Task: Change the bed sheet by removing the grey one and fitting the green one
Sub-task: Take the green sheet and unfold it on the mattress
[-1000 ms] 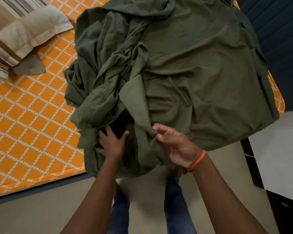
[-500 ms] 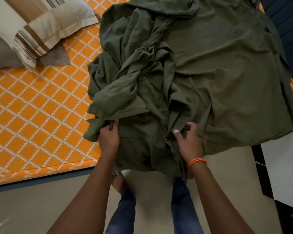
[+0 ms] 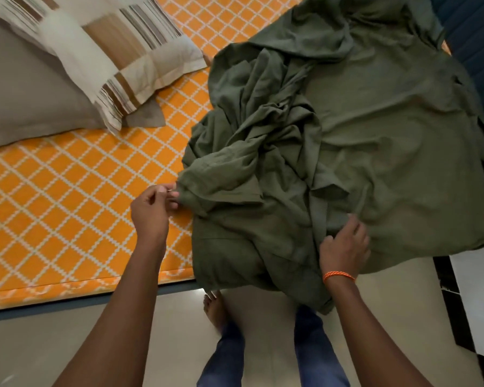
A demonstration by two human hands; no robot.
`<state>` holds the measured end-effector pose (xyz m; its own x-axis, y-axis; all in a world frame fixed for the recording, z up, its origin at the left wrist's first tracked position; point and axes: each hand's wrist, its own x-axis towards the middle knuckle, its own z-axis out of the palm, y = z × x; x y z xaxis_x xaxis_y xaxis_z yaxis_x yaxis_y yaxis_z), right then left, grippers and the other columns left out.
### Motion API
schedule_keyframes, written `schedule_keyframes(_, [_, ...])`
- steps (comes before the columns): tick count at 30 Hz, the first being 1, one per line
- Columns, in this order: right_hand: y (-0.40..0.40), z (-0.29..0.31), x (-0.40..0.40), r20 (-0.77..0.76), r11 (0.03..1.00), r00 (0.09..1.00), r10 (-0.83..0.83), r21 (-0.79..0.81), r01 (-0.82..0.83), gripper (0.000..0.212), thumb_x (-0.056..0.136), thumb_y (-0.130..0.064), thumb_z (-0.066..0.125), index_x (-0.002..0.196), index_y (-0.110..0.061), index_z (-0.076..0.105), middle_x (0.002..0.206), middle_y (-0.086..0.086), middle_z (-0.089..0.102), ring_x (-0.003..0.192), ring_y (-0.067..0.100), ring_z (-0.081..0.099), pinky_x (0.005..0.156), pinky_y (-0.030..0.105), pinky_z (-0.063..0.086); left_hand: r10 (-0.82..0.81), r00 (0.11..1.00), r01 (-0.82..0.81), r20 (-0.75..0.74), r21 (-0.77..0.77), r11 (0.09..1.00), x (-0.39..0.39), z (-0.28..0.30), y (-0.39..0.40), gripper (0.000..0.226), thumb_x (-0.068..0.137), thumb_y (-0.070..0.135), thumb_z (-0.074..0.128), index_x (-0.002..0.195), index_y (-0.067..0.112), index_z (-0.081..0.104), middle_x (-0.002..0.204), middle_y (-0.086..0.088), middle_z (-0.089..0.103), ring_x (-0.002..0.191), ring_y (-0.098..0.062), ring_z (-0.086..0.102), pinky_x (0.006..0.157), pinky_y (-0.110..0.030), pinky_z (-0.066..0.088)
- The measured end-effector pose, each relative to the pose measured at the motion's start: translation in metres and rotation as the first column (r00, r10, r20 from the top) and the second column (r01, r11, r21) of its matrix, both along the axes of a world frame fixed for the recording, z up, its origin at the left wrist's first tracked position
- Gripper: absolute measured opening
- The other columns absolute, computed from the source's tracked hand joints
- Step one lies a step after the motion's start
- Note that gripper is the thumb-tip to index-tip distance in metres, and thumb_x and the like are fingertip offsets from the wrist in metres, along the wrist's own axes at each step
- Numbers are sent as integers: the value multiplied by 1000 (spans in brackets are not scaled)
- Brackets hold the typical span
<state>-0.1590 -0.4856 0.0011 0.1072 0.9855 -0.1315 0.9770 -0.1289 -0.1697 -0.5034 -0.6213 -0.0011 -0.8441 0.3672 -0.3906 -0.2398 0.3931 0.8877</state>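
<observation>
the left hand (image 3: 151,212) is out over the mattress with its fingers curled in, pinching the leftmost bunched tip of the green sheet (image 3: 375,152) between thumb and fingertips, while the right hand (image 3: 344,247) sits palm down on the cloth near the bed's near edge, fingers bent and gathering a fold — it looks like a grip, though the fingertips sink into the fabric. both forearms reach up from the bottom of the view, the left one angled across the orange border, the right one nearly straight, with an orange thread band (image 3: 338,275) at its wrist. the green sheet lies heaped on the right part of the bed, crumpled into ridges in the middle and smoother toward the right, and its lower hem spills over the mattress edge and hangs down toward the floor (image 3: 67,344) by the person's legs. the orange lattice-patterned mattress (image 3: 67,205) is bare to the left of the heap, a wide stretch of it running to the near border. at the far left a striped cream-and-brown pillow (image 3: 115,51) rests on top of a grey pillow (image 3: 25,93), well apart from the sheet. a dark blue panel (image 3: 475,51) rises along the right side, close against the sheet's far edge, and a bare foot (image 3: 214,308) stands on the pale floor just below the hanging hem.
</observation>
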Motion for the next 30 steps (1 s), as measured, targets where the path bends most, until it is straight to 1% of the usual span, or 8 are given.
schedule_keyframes(5, [-35,-14,-45,-250,974,942,225,28,-226,63,89,-13,69,145,-16,42,147,9,46,134,27,45,111,45,44,-260,965,255,-24,-122,959,48,-16,15,28,90,15,71,110,35,65,66,0,70,59,-18,70,70,-55,62])
schedule_keyframes(11, [-40,-46,-57,-526,919,818,234,-155,-363,59,96,-19,67,149,-25,40,137,-5,50,116,8,58,95,24,50,-590,787,496,-180,-384,778,97,-35,50,81,94,32,72,151,63,25,58,6,68,61,-15,70,68,-42,61])
schedule_keyframes(14, [-30,-53,-57,-607,870,790,86,-340,-356,58,99,-23,65,149,-34,38,118,-13,59,96,1,63,80,16,49,-701,697,533,-154,-543,649,100,-51,67,66,99,46,61,149,69,26,64,3,71,82,-18,73,82,-42,60])
schedule_keyframes(16, [-24,-55,-54,-640,840,769,14,-409,-356,46,101,-24,62,143,-33,48,108,-12,64,94,4,65,81,23,54,-706,697,530,-123,-575,623,101,-51,78,41,104,44,51,141,62,50,60,3,70,82,-20,74,83,-41,59])
schedule_keyframes(18, [-15,-53,-55,-646,833,763,-15,-430,-348,30,102,-25,61,131,-31,59,105,-10,67,94,6,67,83,28,58,-624,770,489,-130,-508,709,94,-47,86,29,105,40,44,119,49,68,58,8,69,69,-17,72,78,-39,60])
schedule_keyframes(24, [13,-36,-68,-679,908,733,-22,-321,-270,19,98,-22,65,114,-28,73,105,-12,73,95,-2,67,90,30,58,-301,843,246,-445,-178,953,59,-17,117,24,108,19,41,97,5,58,92,-11,63,85,-25,57,76,-44,41])
schedule_keyframes(27, [1,-23,-102,-799,897,601,-2,-268,-353,42,93,-20,72,134,-30,66,126,-6,69,101,1,67,94,22,54,-147,926,194,-349,102,976,30,-3,123,28,108,16,41,103,-7,57,93,-21,56,88,-20,50,80,-39,39])
schedule_keyframes(30, [-17,-20,-151,-851,832,523,42,-260,-490,78,90,-26,78,157,-33,39,156,-6,44,131,8,54,109,20,44,-76,981,135,-179,344,929,8,16,128,16,108,15,45,103,6,57,88,-3,56,85,-11,48,75,-34,41])
